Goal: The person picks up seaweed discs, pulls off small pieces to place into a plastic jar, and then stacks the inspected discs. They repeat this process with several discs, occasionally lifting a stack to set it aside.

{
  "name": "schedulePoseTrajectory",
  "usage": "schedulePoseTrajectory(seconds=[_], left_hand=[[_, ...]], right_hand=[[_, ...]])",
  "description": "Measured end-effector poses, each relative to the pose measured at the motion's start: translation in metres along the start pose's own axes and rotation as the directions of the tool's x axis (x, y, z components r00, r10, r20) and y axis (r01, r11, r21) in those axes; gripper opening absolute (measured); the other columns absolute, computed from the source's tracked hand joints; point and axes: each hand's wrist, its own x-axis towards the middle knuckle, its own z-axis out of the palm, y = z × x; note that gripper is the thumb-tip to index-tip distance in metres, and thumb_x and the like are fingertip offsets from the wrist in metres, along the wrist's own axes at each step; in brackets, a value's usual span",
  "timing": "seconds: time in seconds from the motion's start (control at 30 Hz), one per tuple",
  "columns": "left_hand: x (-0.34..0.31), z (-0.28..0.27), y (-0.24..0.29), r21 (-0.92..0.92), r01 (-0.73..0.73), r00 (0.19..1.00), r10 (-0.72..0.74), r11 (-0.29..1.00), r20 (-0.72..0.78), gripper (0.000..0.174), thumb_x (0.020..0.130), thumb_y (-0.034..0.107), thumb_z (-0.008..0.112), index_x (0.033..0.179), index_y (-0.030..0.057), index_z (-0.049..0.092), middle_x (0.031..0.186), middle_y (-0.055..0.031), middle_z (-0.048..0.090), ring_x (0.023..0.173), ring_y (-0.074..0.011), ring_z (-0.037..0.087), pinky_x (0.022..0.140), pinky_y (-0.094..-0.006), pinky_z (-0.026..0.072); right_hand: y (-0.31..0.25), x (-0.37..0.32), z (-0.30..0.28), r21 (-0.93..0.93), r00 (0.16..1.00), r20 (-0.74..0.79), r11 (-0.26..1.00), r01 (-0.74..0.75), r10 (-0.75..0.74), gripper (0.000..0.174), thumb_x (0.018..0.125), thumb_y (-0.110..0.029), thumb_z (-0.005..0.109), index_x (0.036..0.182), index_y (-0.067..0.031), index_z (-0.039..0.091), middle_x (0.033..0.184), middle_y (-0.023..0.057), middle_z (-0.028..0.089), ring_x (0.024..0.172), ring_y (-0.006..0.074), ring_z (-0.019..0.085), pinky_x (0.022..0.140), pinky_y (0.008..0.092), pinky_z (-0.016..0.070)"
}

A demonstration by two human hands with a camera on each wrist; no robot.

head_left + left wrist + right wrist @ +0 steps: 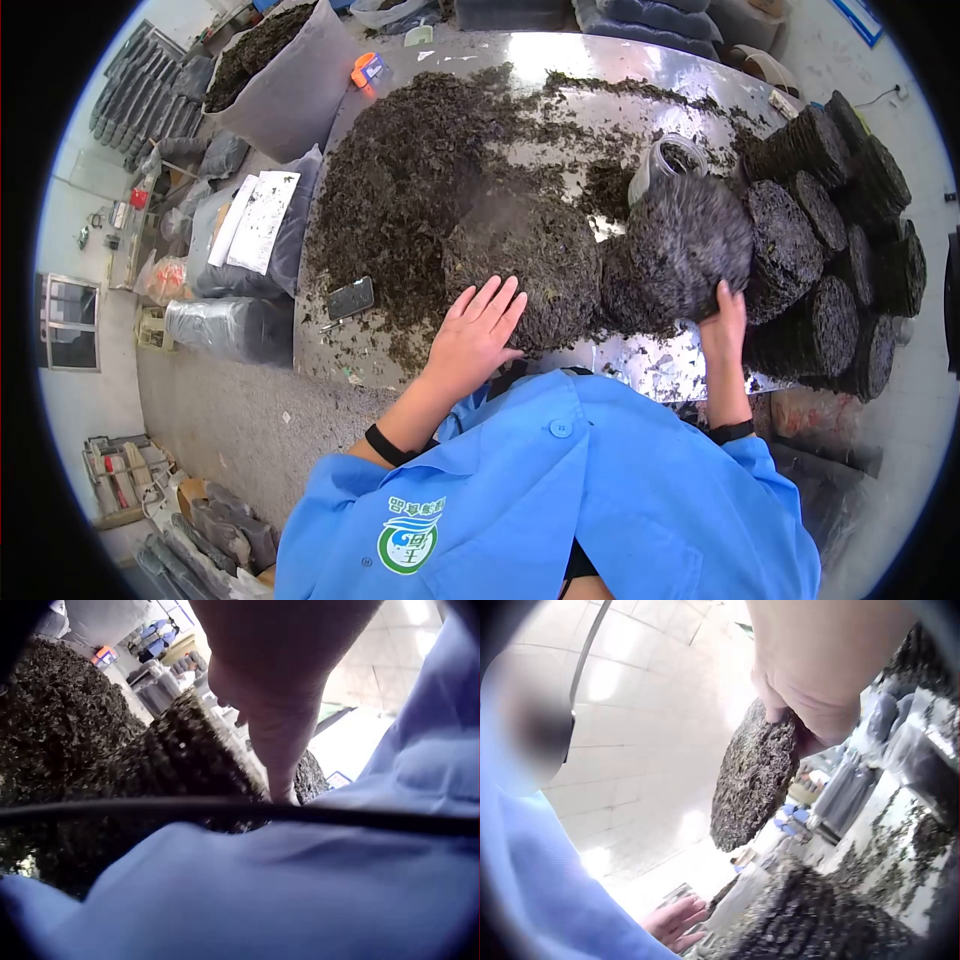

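In the head view my left hand (474,335) rests with fingers spread on the near edge of a round, dark cake of dried seaweed (545,265) at the table's middle. My right hand (724,325) grips another round seaweed cake (690,245) by its near right edge. The right wrist view shows this cake (756,776) tilted up, thumb on its face and the fingers mostly hidden behind. Between the two cakes, more dark seaweed (630,295) lies low on the table. The left wrist view has the left hand hidden by a sleeve.
Stacked round cakes (815,330) crowd the table's right side. A clear jar (641,180) stands behind the held cake. Loose seaweed (385,180) is heaped at left, near a phone (350,298) and an orange tape dispenser (366,70). A full sack (300,100) stands beyond the left edge.
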Motion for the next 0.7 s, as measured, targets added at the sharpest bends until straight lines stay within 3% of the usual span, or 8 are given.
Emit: schedulePoseTrajectory(seconds=[0.13, 0.17, 0.2, 0.27, 0.4, 0.47, 0.63, 0.7], left_hand=[[0.003, -0.009, -0.004, -0.061, -0.023, 1.000, 0.023, 0.998, 0.002, 0.077, 0.066, 0.035, 0.074, 0.132, 0.0090, 0.044, 0.139, -0.0093, 0.040, 0.129, -0.0269, 0.038, 0.104, -0.0421, 0.0323], [0.003, -0.010, -0.006, -0.075, -0.036, 0.999, 0.036, 0.997, -0.009, 0.077, 0.066, 0.035, 0.074, 0.132, 0.0087, 0.044, 0.139, -0.0091, 0.041, 0.128, -0.0274, 0.038, 0.103, -0.0420, 0.0336], [0.003, -0.009, -0.007, -0.075, -0.027, 1.000, 0.026, 0.997, -0.007, 0.077, 0.066, 0.035, 0.074, 0.132, 0.0087, 0.044, 0.139, -0.0091, 0.041, 0.128, -0.0274, 0.038, 0.103, -0.0420, 0.0336], [0.001, -0.007, -0.007, -0.045, -0.053, 0.999, 0.053, 0.998, -0.014, 0.077, 0.067, 0.035, 0.073, 0.132, 0.0087, 0.043, 0.139, -0.0092, 0.041, 0.128, -0.0279, 0.038, 0.103, -0.0416, 0.0338], [-0.002, -0.004, -0.005, -0.056, -0.036, 0.999, 0.035, 0.998, -0.012, 0.076, 0.068, 0.034, 0.073, 0.133, 0.0087, 0.043, 0.140, -0.0092, 0.040, 0.129, -0.0278, 0.037, 0.105, -0.0419, 0.0316], [-0.003, 0.005, -0.004, -0.061, -0.025, 0.999, 0.023, 0.998, -0.040, 0.078, 0.069, 0.035, 0.073, 0.134, 0.0075, 0.040, 0.142, -0.0111, 0.036, 0.132, -0.0285, 0.032, 0.108, -0.0433, 0.0261], [-0.005, 0.010, 0.012, -0.135, 0.093, 0.993, -0.102, 0.986, -0.059, 0.085, 0.069, 0.038, 0.073, 0.137, 0.0056, 0.035, 0.146, -0.0145, 0.029, 0.135, -0.0309, 0.027, 0.111, -0.0452, 0.0198], [-0.005, 0.010, 0.016, -0.163, 0.097, 0.988, -0.114, 0.982, -0.103, 0.090, 0.067, 0.039, 0.075, 0.139, 0.0052, 0.033, 0.147, -0.0154, 0.026, 0.135, -0.0321, 0.026, 0.111, -0.0452, 0.0194]], right_hand=[[0.082, 0.011, -0.091, -0.414, 0.889, -0.319, 0.795, -0.443, 0.329, 0.033, 0.090, -0.021, 0.058, 0.116, -0.0023, 0.050, 0.106, 0.0076, 0.057, 0.087, 0.0178, 0.055, 0.075, 0.0327, 0.0453], [0.121, 0.031, -0.134, -0.674, 0.935, -0.331, 0.662, -0.328, 0.126, 0.038, 0.090, -0.017, 0.057, 0.123, -0.0003, 0.049, 0.114, 0.0112, 0.057, 0.098, 0.0195, 0.056, 0.084, 0.0323, 0.0455], [0.110, 0.025, -0.113, -0.677, 0.936, -0.326, 0.658, -0.329, 0.132, 0.038, 0.090, -0.017, 0.057, 0.123, -0.0003, 0.049, 0.114, 0.0112, 0.057, 0.098, 0.0195, 0.056, 0.084, 0.0323, 0.0455], [0.060, -0.005, -0.014, -0.762, 0.999, 0.045, 0.648, 0.020, 0.022, 0.045, 0.089, -0.014, 0.056, 0.130, 0.0009, 0.044, 0.126, 0.0141, 0.053, 0.114, 0.0218, 0.053, 0.096, 0.0324, 0.0413], [0.030, -0.007, 0.090, -0.720, 0.868, 0.493, 0.587, 0.370, 0.058, 0.055, 0.087, -0.017, 0.060, 0.134, 0.0019, 0.039, 0.135, 0.0194, 0.046, 0.124, 0.0269, 0.046, 0.102, 0.0332, 0.0358], [0.029, -0.014, 0.123, -0.744, 0.773, 0.631, 0.333, 0.580, 0.064, 0.057, 0.087, -0.021, 0.061, 0.134, 0.0033, 0.039, 0.135, 0.0219, 0.044, 0.126, 0.0316, 0.043, 0.104, 0.0349, 0.0335], [0.016, -0.035, 0.150, -0.692, 0.700, 0.713, 0.200, 0.694, 0.036, 0.064, 0.084, -0.020, 0.064, 0.136, 0.0032, 0.034, 0.132, 0.0225, 0.046, 0.124, 0.0321, 0.044, 0.102, 0.0369, 0.0358], [0.005, -0.038, 0.157, -0.742, 0.803, 0.561, 0.553, 0.380, 0.201, 0.064, 0.083, -0.016, 0.065, 0.137, 0.0007, 0.034, 0.130, 0.0189, 0.049, 0.115, 0.0238, 0.052, 0.093, 0.0341, 0.0434]])
